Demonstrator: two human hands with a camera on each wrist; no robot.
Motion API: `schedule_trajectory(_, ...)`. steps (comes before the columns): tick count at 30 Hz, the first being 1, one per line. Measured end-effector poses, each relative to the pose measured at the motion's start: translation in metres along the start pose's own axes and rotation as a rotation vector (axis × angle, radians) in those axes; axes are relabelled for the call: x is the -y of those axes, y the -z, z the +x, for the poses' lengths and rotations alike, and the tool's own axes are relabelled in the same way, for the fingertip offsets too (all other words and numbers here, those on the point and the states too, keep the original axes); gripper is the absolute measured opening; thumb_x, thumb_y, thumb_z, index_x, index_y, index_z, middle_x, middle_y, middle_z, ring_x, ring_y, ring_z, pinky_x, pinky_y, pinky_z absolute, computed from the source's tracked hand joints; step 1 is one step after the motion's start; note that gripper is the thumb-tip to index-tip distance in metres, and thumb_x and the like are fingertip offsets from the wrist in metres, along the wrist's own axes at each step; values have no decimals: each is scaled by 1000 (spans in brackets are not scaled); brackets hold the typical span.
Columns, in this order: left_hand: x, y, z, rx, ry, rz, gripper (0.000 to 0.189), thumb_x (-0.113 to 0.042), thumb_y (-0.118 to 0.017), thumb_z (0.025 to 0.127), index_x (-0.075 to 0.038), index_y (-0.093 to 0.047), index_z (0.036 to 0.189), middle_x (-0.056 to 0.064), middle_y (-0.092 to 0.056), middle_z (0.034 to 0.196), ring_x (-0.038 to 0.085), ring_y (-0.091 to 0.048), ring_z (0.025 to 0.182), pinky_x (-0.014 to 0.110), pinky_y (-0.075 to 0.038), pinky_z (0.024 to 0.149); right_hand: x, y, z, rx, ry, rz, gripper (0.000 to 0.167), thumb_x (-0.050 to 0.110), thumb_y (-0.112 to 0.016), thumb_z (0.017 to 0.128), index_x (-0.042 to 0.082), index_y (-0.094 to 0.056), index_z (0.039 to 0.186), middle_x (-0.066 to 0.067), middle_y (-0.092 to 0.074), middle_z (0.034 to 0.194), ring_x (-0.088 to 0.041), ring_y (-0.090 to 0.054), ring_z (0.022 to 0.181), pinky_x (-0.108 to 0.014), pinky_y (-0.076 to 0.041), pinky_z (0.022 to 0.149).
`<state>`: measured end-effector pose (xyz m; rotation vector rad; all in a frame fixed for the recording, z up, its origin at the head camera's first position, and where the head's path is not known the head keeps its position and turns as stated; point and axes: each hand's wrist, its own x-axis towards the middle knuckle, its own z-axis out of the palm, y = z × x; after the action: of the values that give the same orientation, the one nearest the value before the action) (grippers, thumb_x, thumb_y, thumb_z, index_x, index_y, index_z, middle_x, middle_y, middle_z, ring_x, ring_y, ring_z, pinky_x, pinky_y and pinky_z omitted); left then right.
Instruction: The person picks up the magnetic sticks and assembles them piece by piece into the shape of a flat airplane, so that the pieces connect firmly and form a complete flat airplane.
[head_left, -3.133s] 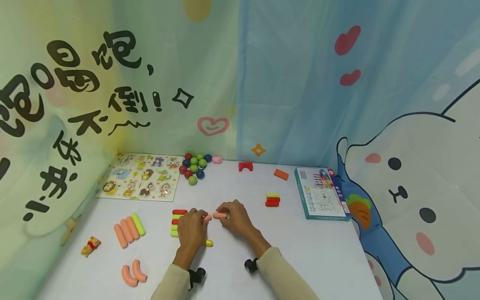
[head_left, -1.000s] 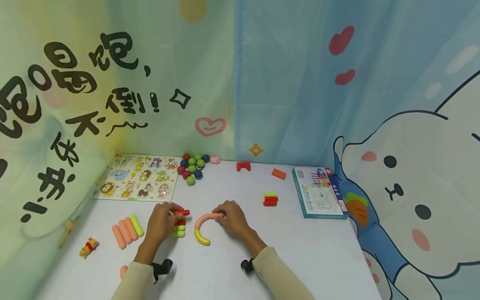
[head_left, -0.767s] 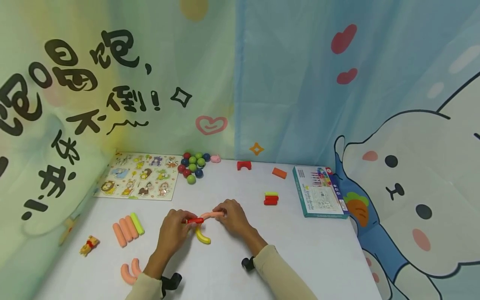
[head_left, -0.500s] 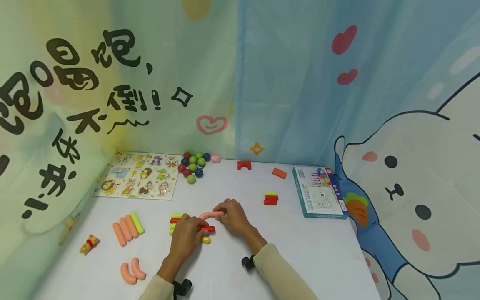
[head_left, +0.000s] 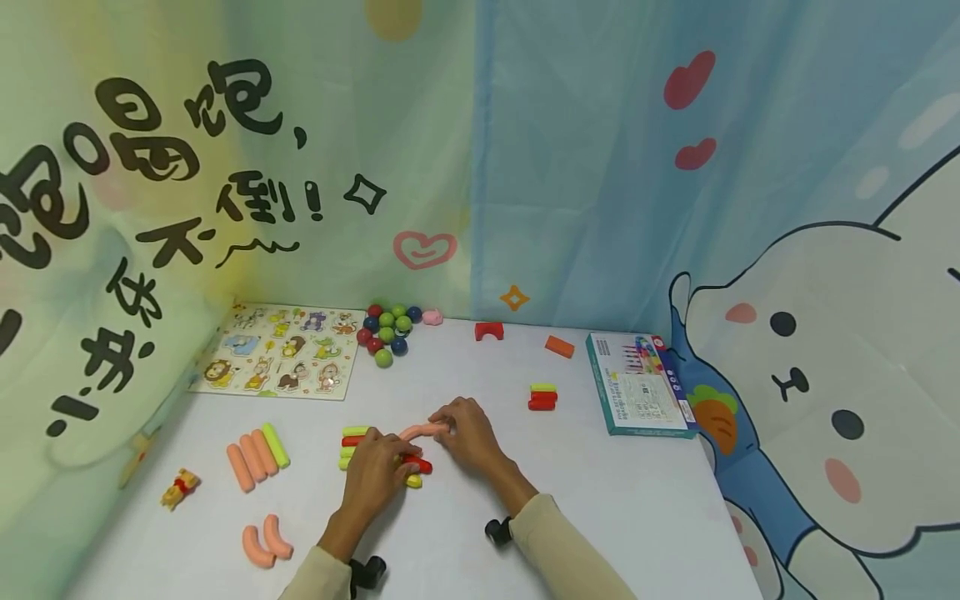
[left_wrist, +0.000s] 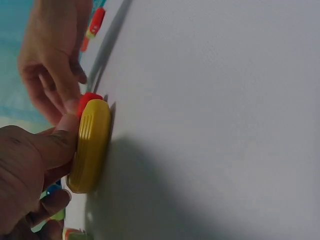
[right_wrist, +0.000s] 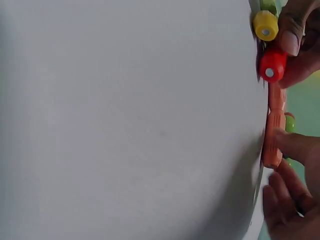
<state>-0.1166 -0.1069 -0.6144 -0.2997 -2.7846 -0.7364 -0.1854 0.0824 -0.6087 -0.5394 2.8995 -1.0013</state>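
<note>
We are looking down at two bare hands working at the middle of a white table point(head_left: 600, 508). The left hand point(head_left: 375, 471) is pinching a red stick point(head_left: 420, 464) between thumb and fingers; its far end is poking out past them. A yellow stick point(head_left: 414, 481) is lying just beside it, on the person's side; we cannot tell whether the two are touching. The right hand point(head_left: 467, 433) is grasping the free end of a pink stick point(right_wrist: 273, 140), thumb on top, which is joining end to end with a curved pink piece point(head_left: 412, 432). The left hand is hiding the rest of that curve.

To the left hand's left, green and red sticks point(head_left: 351, 442) are lying in a row. Farther left, we are finding two pink curves point(head_left: 256, 547), lying loose.

We are judging the step in hand to be fitting the red stick in by the yellow one. The next move seems to be calling for careful lining up from the left fingers while the right hand is steadying the pink end.
</note>
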Motion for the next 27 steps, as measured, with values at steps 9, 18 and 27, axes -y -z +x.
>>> schedule_trajectory(9,9,16,-14,-17,28,-81,26,-19,-97,73,-21,-84,96,-6,-82,100,12,-56,91,33,-50,77,12,4,-28,7,111,82,14,18,-85,91,17,-82,105,4,-76,96,-11,-61,92,-30,-52,89)
schedule_trajectory(18,15,17,-20,-35,37,-144,32,-13,-100,65,-25,-82,89,-11,-79,94,9,-55,92,33,-50,79,24,-8,-28,163,60,120,13,25,-86,91,17,-82,101,10,-75,92,-2,-62,83,-20,-50,78)
schedule_trajectory(27,16,13,-19,-16,1,-86,30,-14,-102,63,-28,-81,81,-13,-77,93,8,-55,91,32,-49,77,21,14,-39,186,37,-25,15,11,-89,85,15,-81,98,5,-73,91,-5,-56,83,-27,-50,81)
